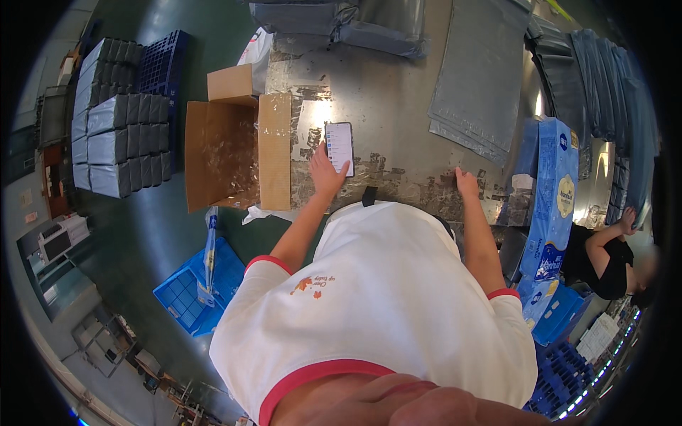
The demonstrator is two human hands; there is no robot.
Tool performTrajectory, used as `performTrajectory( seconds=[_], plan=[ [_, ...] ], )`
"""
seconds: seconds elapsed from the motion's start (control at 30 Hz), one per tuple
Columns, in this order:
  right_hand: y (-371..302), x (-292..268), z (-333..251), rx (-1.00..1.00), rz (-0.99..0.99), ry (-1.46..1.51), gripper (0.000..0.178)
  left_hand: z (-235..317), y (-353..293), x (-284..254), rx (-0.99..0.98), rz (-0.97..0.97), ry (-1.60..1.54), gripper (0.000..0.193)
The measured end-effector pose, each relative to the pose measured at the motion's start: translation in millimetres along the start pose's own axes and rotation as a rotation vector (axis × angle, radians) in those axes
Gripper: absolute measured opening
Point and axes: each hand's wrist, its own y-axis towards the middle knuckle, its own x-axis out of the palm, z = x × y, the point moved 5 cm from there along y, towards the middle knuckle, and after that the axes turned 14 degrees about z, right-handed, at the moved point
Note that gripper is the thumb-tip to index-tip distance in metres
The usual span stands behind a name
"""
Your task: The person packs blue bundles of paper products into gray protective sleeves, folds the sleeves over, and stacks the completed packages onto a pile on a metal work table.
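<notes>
My left hand (328, 172) grips a smartphone (339, 149) with a lit screen, thumb across its lower right and fingers along its left side. The phone is at the near part of the metal-topped table (391, 113); whether it rests on the surface I cannot tell. Farther right, my right hand (466, 183) is at the table's near edge with its fingers curled together. What it holds, if anything, is too small to make out. Flat grey plastic bags (476, 78) lie stacked beyond that hand.
Left of the table stands an open cardboard box (273, 153). Blue printed packs (554, 206) rise at the right, close to a person in black (604, 263). Grey wrapped bundles (383, 25) sit at the far edge. A blue crate (202, 284) is on the floor at left.
</notes>
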Motion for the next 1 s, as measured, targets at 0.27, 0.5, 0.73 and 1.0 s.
performTrajectory(
  seconds=[0.27, 0.5, 0.73, 1.0],
  plan=[
    [-0.6, 3.1, 0.9, -0.037, 0.015, 0.081, 0.054, 24.9, -17.6, 6.0, -0.048, 0.045, 0.065, 0.086],
    [8.9, 16.7, 18.6, -0.068, -0.014, 0.125, 0.054, 11.2, 23.8, 12.2, -0.131, 0.120, 0.146, 0.080],
    [35.7, -102.7, 84.8, -0.275, 0.433, 0.511, 0.032, 26.4, 53.2, 14.8, 0.032, 0.159, 0.237, 0.066],
    [102.1, -237.3, 413.9, 0.525, 0.789, -0.053, 0.051, 91.4, -1.2, 38.6, 0.158, -0.104, 0.192, 0.054]
  ],
)
